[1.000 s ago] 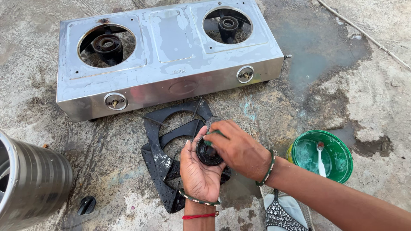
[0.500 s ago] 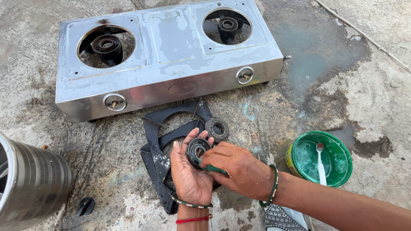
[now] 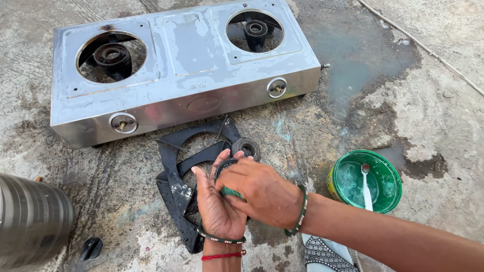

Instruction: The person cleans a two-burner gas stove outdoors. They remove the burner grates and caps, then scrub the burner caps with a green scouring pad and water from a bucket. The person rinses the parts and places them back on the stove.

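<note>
- Left hand (image 3: pixel 217 209) is palm up, near centre, cupping a dark round burner ring (image 3: pixel 225 168); fingers curl round its rim, so it's grasping the ring
- Right hand (image 3: pixel 259 191) lies over the ring from the right, clenched on a small green scrub pad (image 3: pixel 231 192), only a sliver of it showing under the fingers
- The ring sits in the left palm, over the black pan supports (image 3: pixel 181 176) stacked on the wet concrete floor (image 3: pixel 428 100)
- I judge the ring cast metal: stiff, dense for its size, not fragile, but wet and greasy so probably slippery. Best hold is across the outer rim with the palm underneath, as now; a pinch on the top face would likely slide
- Second burner ring (image 3: pixel 246 148) lies on the far right corner of the supports, just beyond the fingertips, not touched
- Two-burner steel stove (image 3: pixel 186 70) far, both grates off
- Green bowl (image 3: pixel 368 181) right, white spoon (image 3: pixel 366 186) inside
- Steel vessel (image 3: pixel 30 221) near left, black knob (image 3: pixel 92 248) beside it
</note>
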